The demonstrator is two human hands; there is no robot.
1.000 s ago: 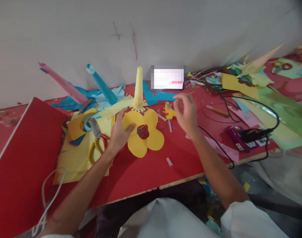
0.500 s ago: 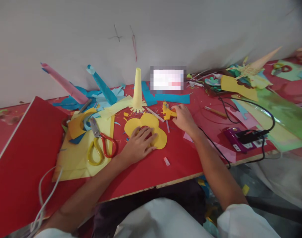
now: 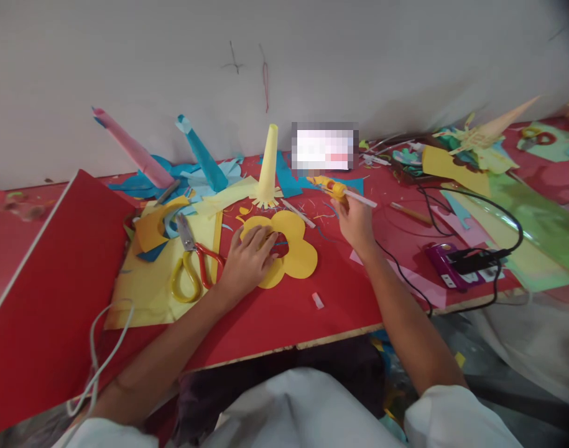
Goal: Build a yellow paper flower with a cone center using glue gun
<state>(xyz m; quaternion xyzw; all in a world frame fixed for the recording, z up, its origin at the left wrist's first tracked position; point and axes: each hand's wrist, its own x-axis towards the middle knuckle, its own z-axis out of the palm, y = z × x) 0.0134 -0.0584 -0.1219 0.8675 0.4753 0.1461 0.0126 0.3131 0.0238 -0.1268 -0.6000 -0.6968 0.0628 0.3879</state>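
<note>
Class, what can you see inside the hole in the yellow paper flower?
Through the hole in the yellow paper flower, red tabletop and a thin blue scrap show. The left grip covers the hole's left side, so anything there cannot be seen.

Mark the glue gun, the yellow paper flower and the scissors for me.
Glue gun [image 3: 334,188], head view: yellow body.
Yellow paper flower [image 3: 300,254], head view: lower-right petal.
Scissors [image 3: 188,239], head view: blades near pivot.

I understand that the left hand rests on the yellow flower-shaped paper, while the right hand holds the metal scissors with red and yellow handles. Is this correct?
Not entirely: the head view shows the right hand holding a yellow glue gun, not the scissors. The left hand does rest on the yellow flower-shaped paper.
</note>
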